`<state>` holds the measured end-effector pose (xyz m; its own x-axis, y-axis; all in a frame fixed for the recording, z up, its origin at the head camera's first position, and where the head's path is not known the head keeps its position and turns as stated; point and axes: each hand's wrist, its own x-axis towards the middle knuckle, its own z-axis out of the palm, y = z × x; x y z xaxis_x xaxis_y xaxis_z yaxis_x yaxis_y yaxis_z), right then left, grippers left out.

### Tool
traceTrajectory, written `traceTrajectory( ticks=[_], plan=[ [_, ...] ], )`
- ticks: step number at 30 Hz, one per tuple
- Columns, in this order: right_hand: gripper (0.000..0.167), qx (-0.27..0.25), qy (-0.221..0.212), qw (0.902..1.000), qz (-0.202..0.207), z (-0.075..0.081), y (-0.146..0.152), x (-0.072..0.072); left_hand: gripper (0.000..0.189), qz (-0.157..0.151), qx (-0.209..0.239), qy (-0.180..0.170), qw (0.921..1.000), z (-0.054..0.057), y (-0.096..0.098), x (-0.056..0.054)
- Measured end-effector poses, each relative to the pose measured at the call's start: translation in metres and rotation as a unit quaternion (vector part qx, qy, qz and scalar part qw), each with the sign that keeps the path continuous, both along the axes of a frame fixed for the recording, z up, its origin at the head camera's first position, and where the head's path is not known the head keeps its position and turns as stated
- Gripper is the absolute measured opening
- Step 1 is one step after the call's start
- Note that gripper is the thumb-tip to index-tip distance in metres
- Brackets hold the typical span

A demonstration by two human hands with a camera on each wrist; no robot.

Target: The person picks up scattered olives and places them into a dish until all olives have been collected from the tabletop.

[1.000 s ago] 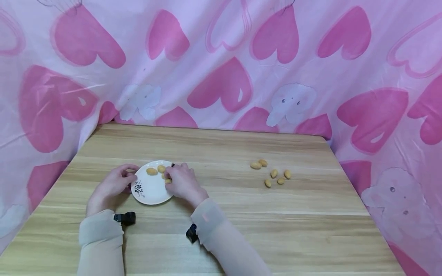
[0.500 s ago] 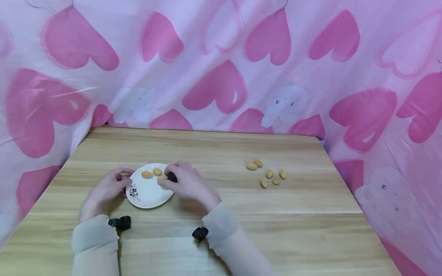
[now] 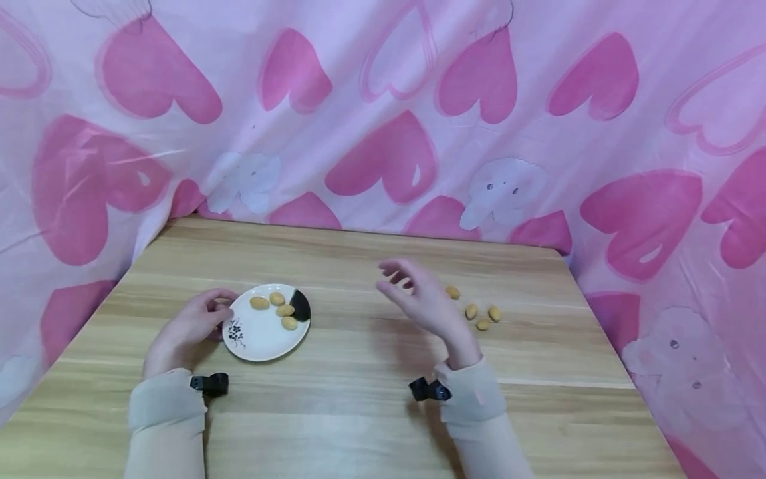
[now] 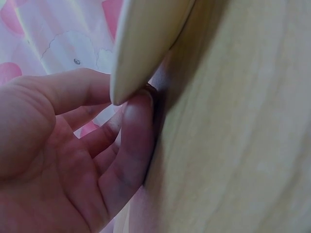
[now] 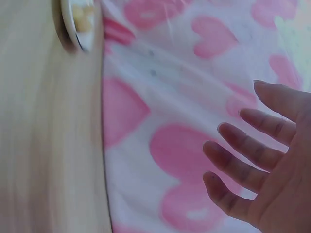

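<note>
A white round plate (image 3: 260, 340) with a black patch and a dark floral print lies on the left of the table. Several tan oval nuts (image 3: 259, 303) lie toward its far and right side. My left hand (image 3: 187, 326) pinches the plate's left rim; in the left wrist view the thumb and a finger meet at the plate's edge (image 4: 133, 53). To the right of the plate, my right hand (image 3: 426, 303) hovers over the table with nothing in it. Its fingers are spread and relaxed in the right wrist view. More tan nuts (image 3: 494, 313) lie beyond it, partly hidden behind the hand and wrist.
The wooden table (image 3: 335, 432) has a light grain. A pink cloth (image 3: 371, 86) printed with hearts and elephants hangs along its back and both sides. A small black camera sits on each wrist, at the left cuff (image 3: 211, 384) and the right cuff (image 3: 429, 390).
My right hand has let go of a nut on the plate and moved right toward the loose nuts. The left hand keeps its grip on the rim.
</note>
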<state>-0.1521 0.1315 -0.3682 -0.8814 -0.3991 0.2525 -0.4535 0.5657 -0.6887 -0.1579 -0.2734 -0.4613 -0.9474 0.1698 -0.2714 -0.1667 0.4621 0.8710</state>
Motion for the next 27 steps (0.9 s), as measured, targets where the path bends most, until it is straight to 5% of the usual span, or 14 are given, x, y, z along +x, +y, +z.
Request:
traceTrajectory(
  ticks=[4, 6, 10, 13, 17, 19, 24, 27],
  plan=[
    [0.031, -0.049, 0.005, 0.9977, -0.047, 0.002, 0.034, -0.003, 0.040, 0.016, 0.000, -0.015, 0.9998, 0.001, -0.003, 0.006],
    [0.028, -0.126, 0.012, 0.9892, -0.072, 0.002, 0.051, -0.006, 0.040, 0.022, -0.004, -0.018, 0.9996, 0.002, -0.003, 0.007],
    [0.022, -0.317, 0.036, 0.9397, -0.123, 0.003, 0.083, -0.012, 0.041, 0.022, -0.002, -0.007, 0.9997, 0.002, 0.000, 0.004],
    [0.020, -0.375, 0.031, 0.9118, -0.164, 0.000, 0.103, -0.011, 0.041, 0.018, 0.000, 0.005, 0.9998, 0.000, 0.002, 0.004],
    [0.022, -0.336, 0.007, 0.9150, -0.223, -0.006, 0.123, -0.006, 0.039, 0.013, 0.012, 0.006, 0.9998, 0.001, 0.002, 0.002],
    [0.026, -0.284, -0.011, 0.9272, -0.244, -0.011, 0.131, -0.004, 0.039, 0.010, 0.012, 0.008, 0.9999, 0.002, 0.001, 0.002],
    [0.040, -0.147, -0.080, 0.9541, -0.249, -0.030, 0.159, 0.002, 0.039, 0.006, -0.002, 0.000, 1.0000, 0.003, -0.003, 0.002],
    [0.047, -0.096, -0.125, 0.9534, -0.258, -0.045, 0.179, 0.010, 0.039, 0.005, -0.012, -0.005, 0.9999, -0.001, -0.002, 0.003]
  ],
)
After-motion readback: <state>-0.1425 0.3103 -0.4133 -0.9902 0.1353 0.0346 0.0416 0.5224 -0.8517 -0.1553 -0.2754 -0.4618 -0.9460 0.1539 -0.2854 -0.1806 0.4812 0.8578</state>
